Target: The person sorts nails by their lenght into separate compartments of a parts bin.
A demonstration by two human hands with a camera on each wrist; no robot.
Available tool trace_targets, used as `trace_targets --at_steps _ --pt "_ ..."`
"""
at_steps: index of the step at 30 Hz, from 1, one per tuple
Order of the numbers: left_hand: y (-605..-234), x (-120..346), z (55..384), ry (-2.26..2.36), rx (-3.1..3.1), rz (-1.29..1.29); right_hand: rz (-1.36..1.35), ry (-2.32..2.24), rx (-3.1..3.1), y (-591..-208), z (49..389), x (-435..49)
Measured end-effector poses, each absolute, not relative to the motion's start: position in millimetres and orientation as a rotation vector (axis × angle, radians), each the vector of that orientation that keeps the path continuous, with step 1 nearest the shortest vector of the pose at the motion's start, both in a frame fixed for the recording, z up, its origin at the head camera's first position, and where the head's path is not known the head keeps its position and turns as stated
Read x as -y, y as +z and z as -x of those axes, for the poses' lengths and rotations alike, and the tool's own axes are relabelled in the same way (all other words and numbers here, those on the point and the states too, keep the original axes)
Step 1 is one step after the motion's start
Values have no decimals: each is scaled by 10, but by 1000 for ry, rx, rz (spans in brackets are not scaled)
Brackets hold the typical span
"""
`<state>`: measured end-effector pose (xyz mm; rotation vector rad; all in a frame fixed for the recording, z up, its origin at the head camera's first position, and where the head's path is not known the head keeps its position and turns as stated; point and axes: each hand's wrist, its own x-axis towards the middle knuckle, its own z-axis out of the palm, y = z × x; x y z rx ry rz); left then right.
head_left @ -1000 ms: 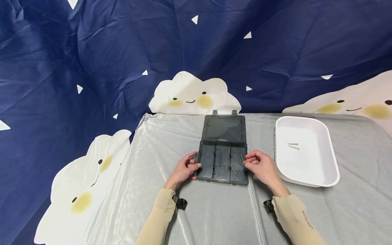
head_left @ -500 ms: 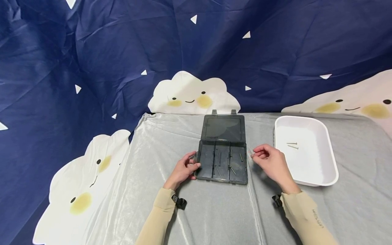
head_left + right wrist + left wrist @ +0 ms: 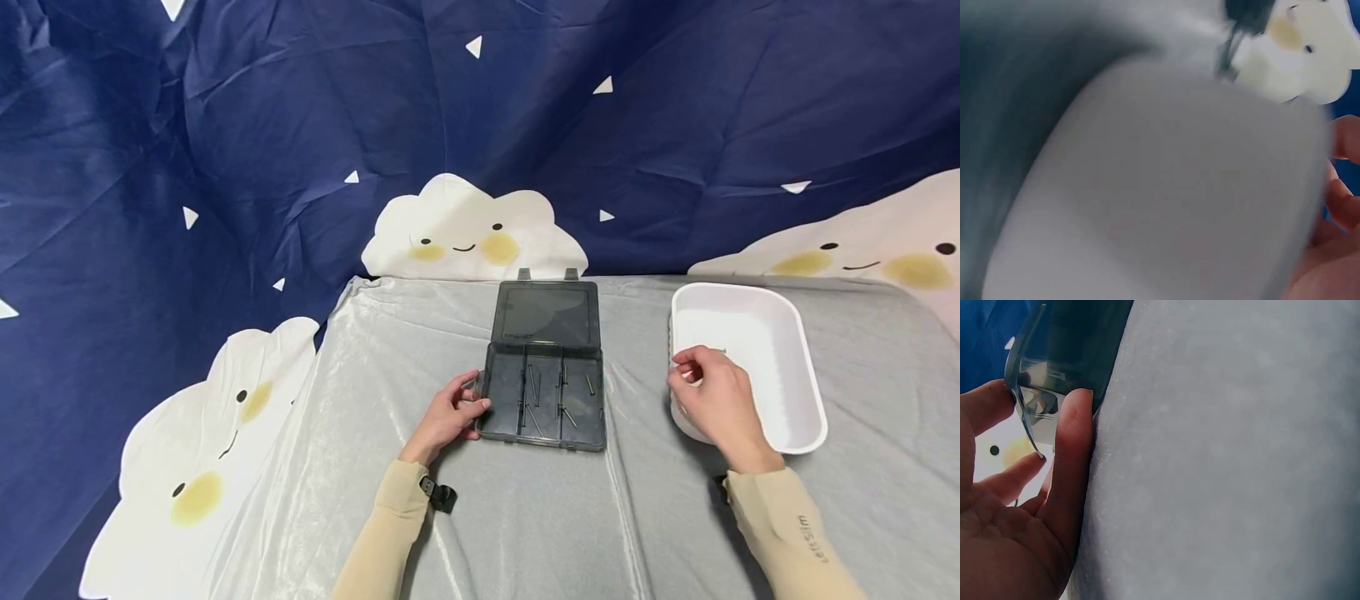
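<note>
A dark see-through compartment box (image 3: 504,404) lies with its lid (image 3: 547,315) folded back. Several thin metal screws (image 3: 590,384) are spread over its middle and right compartments. My left hand (image 3: 446,417) grips the box's left side, its thumb on the rim; the left wrist view shows the thumb (image 3: 1074,425) along the clear wall. My right hand (image 3: 718,404) is over the left rim of a white tray (image 3: 813,400), fingers loosely bent, with nothing visible between them. Part of a screw (image 3: 722,350) in the tray shows beyond the hand. The right wrist view has the tray's outer wall (image 3: 1166,175) up close.
Grey velvety cloth (image 3: 555,525) covers the table. Behind it hangs a dark blue curtain (image 3: 322,92) with white clouds (image 3: 465,212) and triangles. Between box and tray runs a strip of cloth with a fold in it.
My right hand has left the box's right compartment, where a screw now lies, and moved right to the tray, covering most of the screws there. My left hand stays on the box.
</note>
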<state>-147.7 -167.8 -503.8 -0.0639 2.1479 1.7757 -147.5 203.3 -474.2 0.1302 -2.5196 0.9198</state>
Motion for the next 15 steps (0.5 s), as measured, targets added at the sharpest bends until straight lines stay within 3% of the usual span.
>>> trace_targets --at_steps 15 --pt "-5101 1696 1510 1752 -2153 61 -82 815 2778 -4860 1561 -2559"
